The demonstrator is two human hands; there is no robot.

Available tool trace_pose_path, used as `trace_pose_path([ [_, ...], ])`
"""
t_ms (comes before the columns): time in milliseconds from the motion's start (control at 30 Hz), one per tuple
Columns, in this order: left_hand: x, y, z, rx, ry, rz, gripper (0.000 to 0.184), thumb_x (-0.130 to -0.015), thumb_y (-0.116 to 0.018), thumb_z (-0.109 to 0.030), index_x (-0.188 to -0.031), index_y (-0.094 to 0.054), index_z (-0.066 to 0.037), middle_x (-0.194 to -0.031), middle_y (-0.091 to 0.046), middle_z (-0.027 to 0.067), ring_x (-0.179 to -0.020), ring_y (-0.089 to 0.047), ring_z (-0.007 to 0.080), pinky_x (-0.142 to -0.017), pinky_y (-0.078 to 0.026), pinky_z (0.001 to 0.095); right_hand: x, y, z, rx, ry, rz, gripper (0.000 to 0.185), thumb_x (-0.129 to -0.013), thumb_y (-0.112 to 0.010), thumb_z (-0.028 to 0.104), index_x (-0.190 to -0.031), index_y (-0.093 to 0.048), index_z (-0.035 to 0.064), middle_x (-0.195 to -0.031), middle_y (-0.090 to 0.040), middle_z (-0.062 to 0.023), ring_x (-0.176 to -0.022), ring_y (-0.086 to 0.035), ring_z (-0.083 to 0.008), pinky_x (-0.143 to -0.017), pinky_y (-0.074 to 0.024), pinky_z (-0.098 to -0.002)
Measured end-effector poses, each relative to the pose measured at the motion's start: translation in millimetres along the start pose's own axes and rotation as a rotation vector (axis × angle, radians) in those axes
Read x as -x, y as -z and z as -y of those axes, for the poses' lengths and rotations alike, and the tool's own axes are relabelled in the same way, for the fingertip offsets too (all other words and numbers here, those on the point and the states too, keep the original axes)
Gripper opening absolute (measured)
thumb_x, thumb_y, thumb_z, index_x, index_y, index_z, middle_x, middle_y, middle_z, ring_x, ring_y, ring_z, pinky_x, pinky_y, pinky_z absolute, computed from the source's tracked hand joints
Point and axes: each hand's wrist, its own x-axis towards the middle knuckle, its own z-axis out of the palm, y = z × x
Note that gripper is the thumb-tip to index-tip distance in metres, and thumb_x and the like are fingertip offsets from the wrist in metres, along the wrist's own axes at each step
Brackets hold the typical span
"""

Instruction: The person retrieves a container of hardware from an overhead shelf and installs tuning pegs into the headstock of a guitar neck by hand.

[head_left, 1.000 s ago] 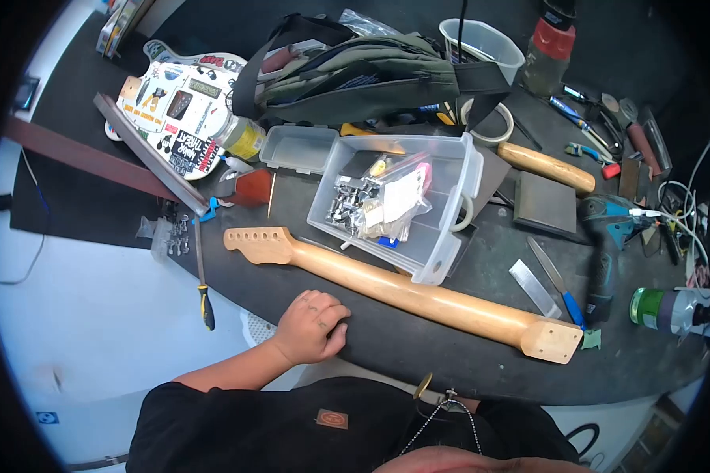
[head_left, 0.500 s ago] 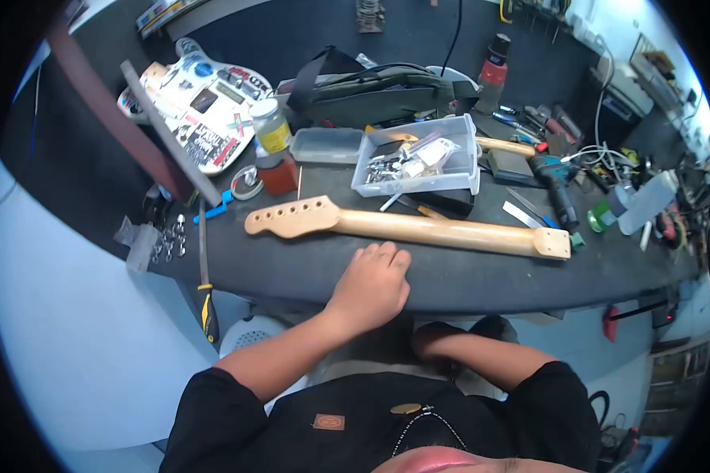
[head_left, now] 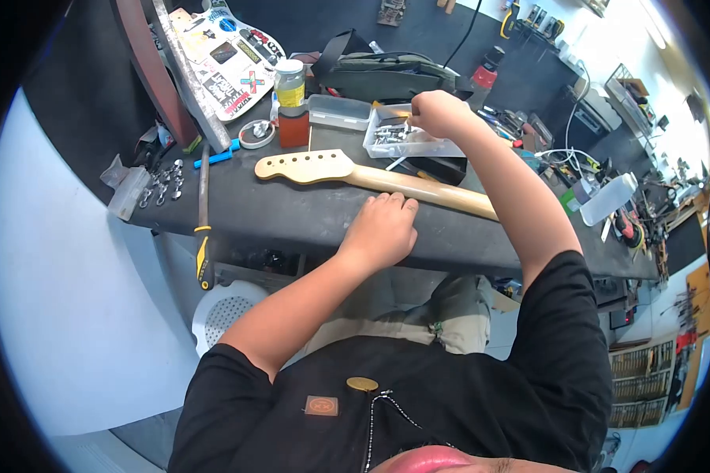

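Observation:
A pale wooden guitar neck (head_left: 426, 189) lies across the bench, its headstock with several holes to the left. My left hand (head_left: 383, 229) rests at the bench's front edge, fingers curled, knuckles against the neck's near side; nothing shows in it. Beyond the neck, my right hand (head_left: 438, 117) reaches into a clear plastic bin (head_left: 426, 148) at its right part. Its fingers are bent together and their tips are hidden, so what they hold cannot be made out. Shiny metal parts (head_left: 390, 132) lie in the bin, left of that hand.
Behind stand a jar (head_left: 290, 85), a stickered guitar body (head_left: 233, 59) and a dark green bag (head_left: 386, 72). At left are metal tuners (head_left: 162, 183) and a screwdriver (head_left: 203, 248) jutting past the edge. Bottles (head_left: 607, 199) and cables lie at right.
My right hand has come up from below the bench edge and over the neck into the bin. My left hand stays near the neck. The view has shifted, showing more of the room at right.

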Motion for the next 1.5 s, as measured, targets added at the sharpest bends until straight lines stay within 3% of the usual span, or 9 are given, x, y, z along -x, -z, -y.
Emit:
trace_pose_path([
  [300, -0.3, -0.1, -4.9, -0.050, 0.037, 0.031, 0.030, -0.087, -0.066, -0.015, -0.112, -0.068, 0.001, -0.101, -0.068, 0.0191, -0.102, -0.067, 0.0380, -0.092, -0.053, 0.0496, -23.6, -17.4, -10.8, 0.045, -0.012, -0.028, 0.025, -0.094, -0.078, 0.029, -0.107, -0.082, 0.0068, -0.098, -0.079, -0.0185, -0.097, -0.076, -0.0379, -0.089, -0.0597, -0.0468],
  [467, -4.2, -2.6, -6.2, -0.046, 0.031, 0.037, 0.031, -0.086, -0.069, -0.014, -0.113, -0.068, 0.001, -0.105, -0.069, 0.0205, -0.103, -0.067, 0.0400, -0.095, -0.053, 0.0506, 8.3, 1.2, -47.4, -0.237, 0.005, -0.310, 0.027, -0.095, -0.078, 0.031, -0.100, -0.080, 0.0045, -0.085, -0.075, -0.0157, -0.082, -0.072, -0.0335, -0.076, -0.0550, -0.0454],
  [567, -4.7, 3.1, -0.1, 0.114, 0.098, 0.066, 0.033, -0.092, -0.069, -0.011, -0.123, -0.064, 0.000, -0.111, -0.070, 0.0175, -0.102, -0.069, 0.0336, -0.095, -0.054, 0.0448, 49.2, 22.4, -29.5, -0.540, -0.043, -0.307, 0.031, -0.098, -0.075, 0.033, -0.104, -0.079, 0.0029, -0.095, -0.077, -0.0161, -0.091, -0.074, -0.0309, -0.083, -0.0567, -0.0447],
  [700, -0.8, 6.2, 18.7, 1.183, 0.418, -0.437, 0.044, -0.100, -0.068, -0.009, -0.141, -0.054, -0.001, -0.116, -0.069, 0.0087, -0.101, -0.067, 0.0162, -0.089, -0.057, 0.0326, 84.7, -14.9, 17.7, -0.949, 0.131, -0.119, 0.031, -0.101, -0.074, 0.030, -0.103, -0.077, -0.0012, -0.083, -0.075, -0.0099, -0.077, -0.068, -0.0162, -0.074, -0.0547, -0.0386],
  [800, 9.7, 19.3, 35.1, 1.476, 0.500, -0.432, 0.036, -0.105, -0.067, -0.008, -0.138, -0.055, 0.000, -0.119, -0.069, 0.0098, -0.099, -0.069, 0.0154, -0.090, -0.059, 0.0336, 82.6, -57.8, 47.4, -1.143, 0.204, -0.048, 0.028, -0.102, -0.074, 0.028, -0.098, -0.077, -0.0001, -0.077, -0.071, -0.0058, -0.073, -0.065, -0.0126, -0.069, -0.0525, -0.0348],
  [900, 15.1, 27.6, 42.6, 1.369, 0.529, -0.478, 0.026, -0.105, -0.068, -0.008, -0.130, -0.061, -0.001, -0.116, -0.071, 0.0087, -0.096, -0.070, 0.0150, -0.088, -0.060, 0.0331, 75.6, -78.6, 58.7, -1.299, 0.238, 0.071, 0.026, -0.105, -0.071, 0.027, -0.090, -0.071, 0.0049, -0.072, -0.062, 0.0028, -0.066, -0.056, -0.0044, -0.057, -0.0432, -0.0239],
  [1300, 15.4, 23.3, 54.0, 1.331, 0.563, -0.430, 0.017, -0.103, -0.070, -0.003, -0.120, -0.070, -0.001, -0.110, -0.076, 0.0075, -0.097, -0.073, 0.0156, -0.088, -0.061, 0.0320, 69.0, -121.6, 58.3, -1.422, 0.516, -0.069, 0.021, -0.097, -0.080, 0.017, -0.107, -0.071, 0.0011, -0.088, -0.072, -0.0037, -0.079, -0.065, -0.0094, -0.071, -0.0553, -0.0304],
  [1400, 15.9, 16.9, 55.1, 1.296, 0.482, -0.519, 0.018, -0.102, -0.072, -0.003, -0.120, -0.072, -0.001, -0.111, -0.077, 0.0085, -0.097, -0.073, 0.0148, -0.088, -0.060, 0.0299, 75.6, -111.9, 65.6, -1.523, 0.209, 0.145, 0.030, -0.101, -0.075, 0.028, -0.104, -0.070, -0.0015, -0.083, -0.071, -0.0074, -0.074, -0.065, -0.0106, -0.065, -0.0539, -0.0307],
  [1500, 19.5, 14.9, 58.4, 1.276, 0.471, -0.513, 0.017, -0.102, -0.073, -0.003, -0.119, -0.073, -0.001, -0.110, -0.077, 0.0078, -0.096, -0.073, 0.0145, -0.089, -0.061, 0.0296, 87.7, -96.6, 67.6, -1.342, 0.218, 0.229, 0.031, -0.104, -0.071, 0.030, -0.103, -0.071, -0.0007, -0.082, -0.072, -0.0086, -0.074, -0.067, -0.0134, -0.067, -0.0546, -0.0330],
])
